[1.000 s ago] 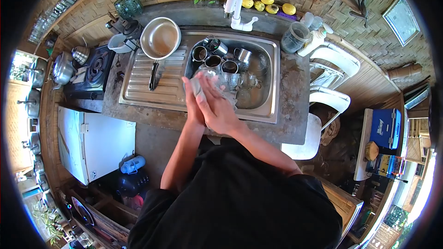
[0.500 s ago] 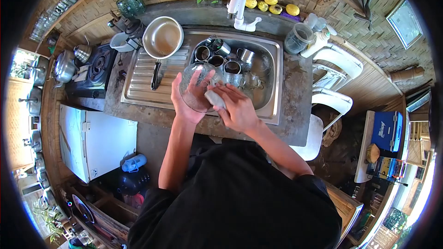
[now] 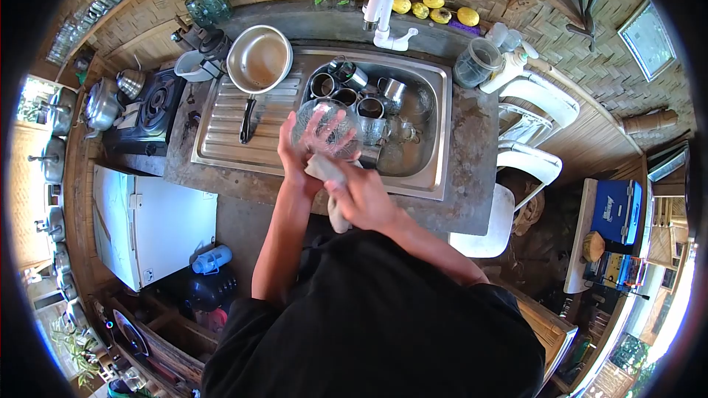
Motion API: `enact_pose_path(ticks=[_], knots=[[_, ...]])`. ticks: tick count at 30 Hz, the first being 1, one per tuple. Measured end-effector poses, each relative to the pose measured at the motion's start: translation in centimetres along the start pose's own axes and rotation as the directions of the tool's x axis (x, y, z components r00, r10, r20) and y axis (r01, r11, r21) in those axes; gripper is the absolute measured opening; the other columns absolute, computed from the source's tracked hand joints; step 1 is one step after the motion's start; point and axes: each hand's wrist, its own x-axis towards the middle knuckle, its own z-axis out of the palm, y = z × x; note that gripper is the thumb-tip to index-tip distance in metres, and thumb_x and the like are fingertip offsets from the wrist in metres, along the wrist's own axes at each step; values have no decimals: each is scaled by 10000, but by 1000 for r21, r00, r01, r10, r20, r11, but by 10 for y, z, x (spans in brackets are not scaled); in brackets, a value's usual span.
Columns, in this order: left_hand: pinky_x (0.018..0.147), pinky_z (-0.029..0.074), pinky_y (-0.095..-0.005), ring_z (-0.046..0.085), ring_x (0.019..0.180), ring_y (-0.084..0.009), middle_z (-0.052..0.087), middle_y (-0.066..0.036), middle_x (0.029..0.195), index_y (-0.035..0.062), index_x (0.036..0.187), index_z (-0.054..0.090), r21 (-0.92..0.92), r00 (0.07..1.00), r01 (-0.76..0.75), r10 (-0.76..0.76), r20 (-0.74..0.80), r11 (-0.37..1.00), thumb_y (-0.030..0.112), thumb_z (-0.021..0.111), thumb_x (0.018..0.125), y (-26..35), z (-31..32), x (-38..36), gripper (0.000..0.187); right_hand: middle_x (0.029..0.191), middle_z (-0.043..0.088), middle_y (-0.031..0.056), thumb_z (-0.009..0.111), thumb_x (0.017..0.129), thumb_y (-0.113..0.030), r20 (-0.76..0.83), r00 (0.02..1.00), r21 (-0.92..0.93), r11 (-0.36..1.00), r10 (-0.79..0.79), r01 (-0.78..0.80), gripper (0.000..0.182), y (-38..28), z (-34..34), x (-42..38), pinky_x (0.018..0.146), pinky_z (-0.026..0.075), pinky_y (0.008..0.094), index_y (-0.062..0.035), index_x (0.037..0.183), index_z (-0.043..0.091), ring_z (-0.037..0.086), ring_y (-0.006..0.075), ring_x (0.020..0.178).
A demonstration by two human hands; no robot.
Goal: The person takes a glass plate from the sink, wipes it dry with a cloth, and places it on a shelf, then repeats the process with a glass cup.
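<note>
A clear glass bowl [image 3: 335, 129] rests in my left hand [image 3: 293, 153], whose fingers show through the glass behind it. My right hand [image 3: 366, 197] grips a pale cloth [image 3: 335, 177] and presses it near the bowl's lower rim. Part of the cloth hangs down below my fingers. Just beyond the bowl is the steel sink [image 3: 431, 169], where several metal mugs [image 3: 370, 108] stand close together. On the ribbed drainboard to the left lies a steel frying pan [image 3: 259, 59] with a black handle and some brownish liquid inside.
A white faucet [image 3: 380, 7] rises behind the sink. Several yellow fruits [image 3: 434, 1] line the ledge. A clear jar [image 3: 476, 63] and a pump bottle [image 3: 507, 68] stand to the right, near white chairs [image 3: 542, 162]. A gas stove [image 3: 157, 107] sits at left.
My right hand and the cloth have moved down and left, from the bowl's right side to its lower rim. The bowl has shifted slightly right, and more of the cloth shows.
</note>
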Motion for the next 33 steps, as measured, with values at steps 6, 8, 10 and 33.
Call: enact_pose_path(ticks=[6, 8, 10, 33], knots=[[1038, 435, -655, 443, 1375, -462, 492, -139, 1504, 189, 1513, 450, -71, 996, -32, 38, 84, 997, 731, 470, 910, 18, 7, -5, 811, 893, 583, -12, 470, 1092, -415, -250, 932, 529, 843, 261, -95, 466, 46, -33, -3, 715, 429, 268, 9, 1226, 607, 516, 87, 830], [1023, 455, -640, 465, 1376, -428, 476, -133, 1527, 202, 1525, 437, -26, 977, -28, 33, 212, 999, 732, 454, 920, 23, -3, -3, 804, 909, 561, -38, 465, 1096, -422, -365, 879, 603, 798, 306, -28, 468, 53, -39, 2, 727, 416, 256, 7, 1214, 610, 482, 67, 852], [1008, 470, -627, 481, 1367, -412, 475, -130, 1530, 204, 1532, 427, 53, 986, -73, 64, 157, 996, 733, 445, 924, 20, 7, -6, 806, 945, 577, -34, 462, 1100, -410, -467, 833, 612, 789, 296, 63, 451, 41, -47, 11, 759, 424, 253, 1, 1217, 608, 496, 67, 886], [1102, 415, -561, 495, 1337, -433, 496, -143, 1466, 131, 1552, 365, 207, 986, -167, 163, 35, 964, 641, 430, 992, -5, -8, 9, 760, 1485, 539, 137, 686, 718, 39, -98, 944, -354, 898, -314, 262, 727, 47, 10, 7, 1137, 409, 480, -45, 1424, 529, 513, 347, 1368]])
